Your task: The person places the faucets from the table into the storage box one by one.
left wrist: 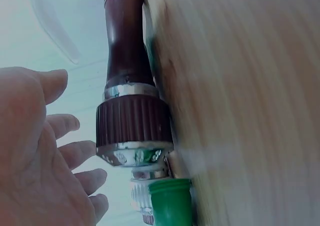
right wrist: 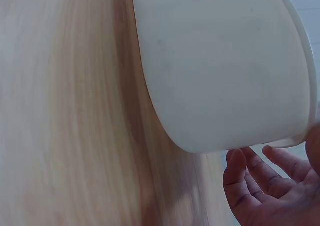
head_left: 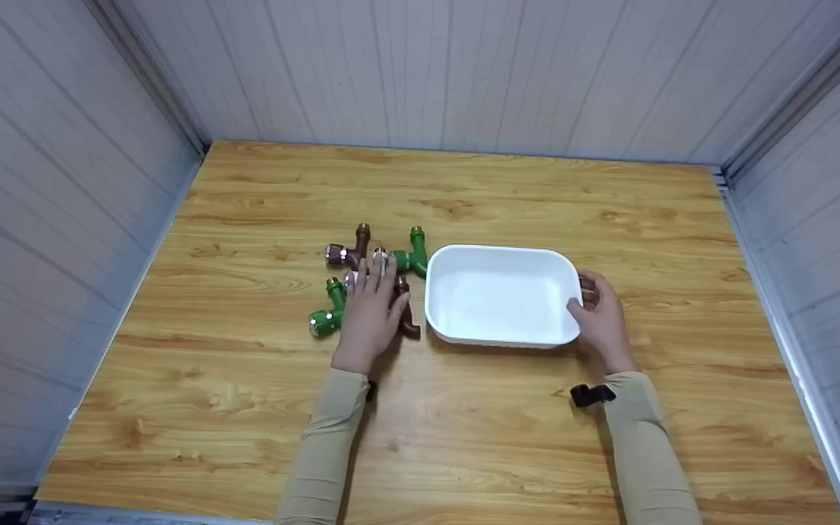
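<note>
White oblong plastic tub [head_left: 500,300]: we see mouth-up, axis left-right
Right hand [head_left: 602,317]: grips rim
Left hand [head_left: 371,315]: extended over green/brown taps [head_left: 418,251]

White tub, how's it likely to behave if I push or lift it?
The white tub is likely stiff: its outline looks smooth and unbent. Empty and thin-rimmed, it's probably light for its size. Wide and low, it should slide rather than tip.

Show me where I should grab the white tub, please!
Probably best at the rim on the right end, coming from the right. The white tub stands open side up, so that thin edge can be pinched, while a green tap sits right by its left end.
</note>
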A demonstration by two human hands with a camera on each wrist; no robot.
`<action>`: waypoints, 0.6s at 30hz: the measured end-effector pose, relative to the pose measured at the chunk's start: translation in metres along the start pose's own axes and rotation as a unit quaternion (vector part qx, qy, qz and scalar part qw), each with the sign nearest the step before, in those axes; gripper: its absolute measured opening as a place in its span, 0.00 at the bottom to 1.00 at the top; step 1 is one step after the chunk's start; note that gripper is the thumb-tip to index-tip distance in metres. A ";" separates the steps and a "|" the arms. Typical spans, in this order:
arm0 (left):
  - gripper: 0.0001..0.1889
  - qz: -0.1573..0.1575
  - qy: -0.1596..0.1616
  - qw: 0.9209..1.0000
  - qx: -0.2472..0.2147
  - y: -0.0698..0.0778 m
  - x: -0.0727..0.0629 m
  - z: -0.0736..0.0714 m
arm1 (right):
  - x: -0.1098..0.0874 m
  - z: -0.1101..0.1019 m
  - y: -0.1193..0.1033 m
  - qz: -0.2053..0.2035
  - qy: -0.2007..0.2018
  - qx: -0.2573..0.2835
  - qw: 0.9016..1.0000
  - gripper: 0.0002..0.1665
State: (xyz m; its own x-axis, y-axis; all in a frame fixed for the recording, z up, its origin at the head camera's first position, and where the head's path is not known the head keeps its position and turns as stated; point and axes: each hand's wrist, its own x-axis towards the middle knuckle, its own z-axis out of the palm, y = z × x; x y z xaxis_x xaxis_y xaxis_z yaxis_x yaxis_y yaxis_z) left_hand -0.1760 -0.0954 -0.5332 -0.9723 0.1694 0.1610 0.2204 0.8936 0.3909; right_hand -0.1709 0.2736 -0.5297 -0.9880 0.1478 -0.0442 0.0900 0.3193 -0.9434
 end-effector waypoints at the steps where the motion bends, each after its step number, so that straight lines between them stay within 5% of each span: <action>1: 0.34 0.000 0.003 1.000 0.000 -0.001 -0.001 0.000 | 0.000 0.000 0.002 -0.001 0.001 -0.002 1.000 0.30; 11: 0.34 0.004 0.016 1.000 -0.005 -0.013 -0.012 -0.004 | -0.010 0.000 -0.021 -0.004 -0.002 0.016 1.000 0.30; 18: 0.33 -0.002 0.025 1.000 -0.006 -0.019 -0.017 -0.006 | -0.001 -0.001 0.001 -0.011 0.001 -0.012 1.000 0.29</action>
State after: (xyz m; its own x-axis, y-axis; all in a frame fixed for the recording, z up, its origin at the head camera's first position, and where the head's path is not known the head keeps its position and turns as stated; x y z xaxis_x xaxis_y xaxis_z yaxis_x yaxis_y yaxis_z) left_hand -0.1633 -0.1177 -0.5378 -0.9682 0.1433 0.2049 0.2168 0.8894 0.4024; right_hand -0.1696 0.2741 -0.5299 -0.9894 0.1431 -0.0233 0.0718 0.3444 -0.9361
